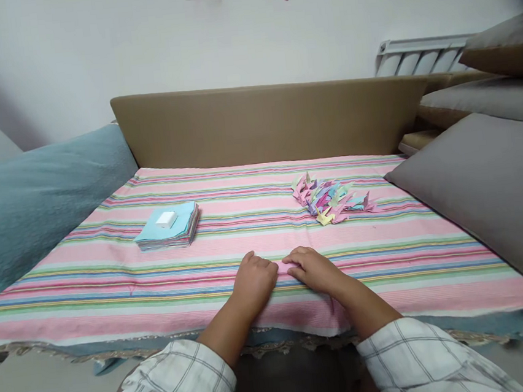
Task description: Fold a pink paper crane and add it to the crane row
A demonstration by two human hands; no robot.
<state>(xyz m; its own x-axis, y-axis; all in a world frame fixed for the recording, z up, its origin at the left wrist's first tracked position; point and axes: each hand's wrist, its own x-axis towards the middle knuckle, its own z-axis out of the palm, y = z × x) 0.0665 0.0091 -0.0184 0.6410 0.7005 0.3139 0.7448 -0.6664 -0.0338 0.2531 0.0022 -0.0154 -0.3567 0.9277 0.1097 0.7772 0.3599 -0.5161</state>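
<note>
Between my two hands, low over the striped cloth, is a small pink piece of folded paper. My left hand is closed at its left end, fingers curled and covering much of it. At the right end, my right hand is closed in a pinch with thumb and forefinger on the paper. Its exact shape is hidden by the fingers. Beyond my right hand lies a pile of colourful folded paper cranes. To the left sits a stack of square paper, blue on top, with a small white block on it.
The pink striped cloth covers the seat surface, with a brown backrest behind. Grey cushions lean at the right, and a blue covered armrest bounds the left. A white radiator stands by the wall.
</note>
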